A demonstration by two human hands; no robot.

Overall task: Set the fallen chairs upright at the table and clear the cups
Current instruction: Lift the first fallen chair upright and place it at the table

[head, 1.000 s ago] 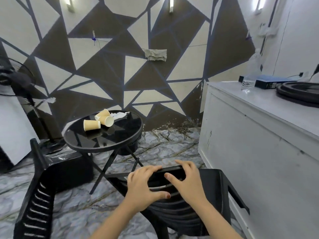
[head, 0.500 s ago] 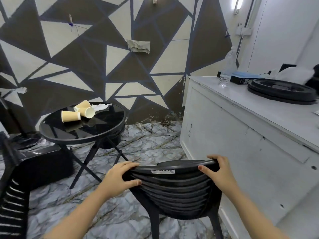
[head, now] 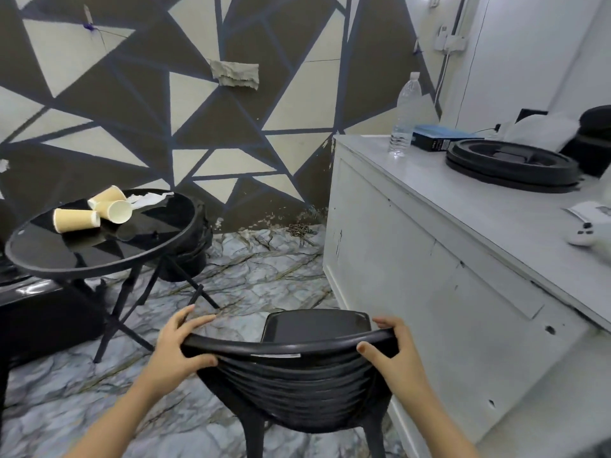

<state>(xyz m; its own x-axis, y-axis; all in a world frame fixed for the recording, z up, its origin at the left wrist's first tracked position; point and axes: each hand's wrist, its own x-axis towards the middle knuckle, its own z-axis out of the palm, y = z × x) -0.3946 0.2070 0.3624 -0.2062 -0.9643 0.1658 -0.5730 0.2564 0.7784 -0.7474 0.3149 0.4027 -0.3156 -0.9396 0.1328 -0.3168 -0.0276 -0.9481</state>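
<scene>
Two hands on the chair back; chair up, not yet at the table

Left hand (head: 180, 350) and right hand (head: 393, 353) each wrapped around an end of the top rail of the black chair (head: 297, 375); chair stands upright, well apart from the round table (head: 99, 259), just beside the white counter (head: 463, 259); legs mostly out of view, so can't confirm all four are planted; risk: dragging it toward the table could catch a splayed table leg (head: 190, 280) and jolt the top; three paper cups (head: 94, 213) lie on their sides on the table and would probably roll off; swinging wide could scrape the counter.
</scene>
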